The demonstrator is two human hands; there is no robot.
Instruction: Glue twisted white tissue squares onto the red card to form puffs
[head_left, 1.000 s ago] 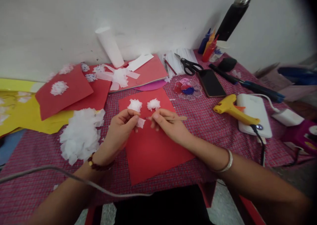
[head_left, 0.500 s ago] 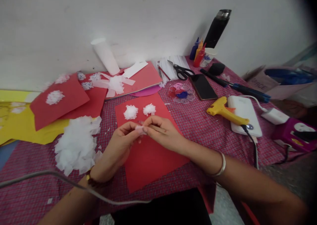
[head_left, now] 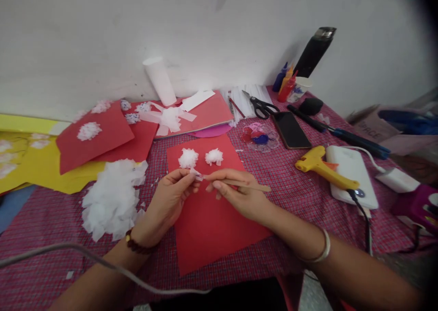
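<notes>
My left hand (head_left: 173, 197) pinches a small piece of white tissue paper (head_left: 195, 173) above a red sheet of paper (head_left: 208, 220). My right hand (head_left: 236, 194) is closed round a thin wooden stick (head_left: 251, 186), whose tip meets the tissue piece. Two white tissue puffs (head_left: 188, 158) (head_left: 214, 156) sit on the far part of the red sheet, just beyond my fingers. A pile of white tissue squares (head_left: 112, 197) lies left of my left hand.
A yellow glue gun (head_left: 321, 167) rests on a white box (head_left: 352, 174) to the right. Behind are a phone (head_left: 290, 129), scissors (head_left: 262, 106), a paint palette (head_left: 258, 135), paint bottles (head_left: 285, 80) and a dark flask (head_left: 313, 51). Red sheets (head_left: 102, 135) and yellow paper (head_left: 41, 169) lie left. A cable (head_left: 85, 256) crosses the near edge.
My hands met over the red sheet half a second ago and pressed the tissue together. Now the stick shows again in my right hand, its tip at the tissue. The camera shifted slightly.
</notes>
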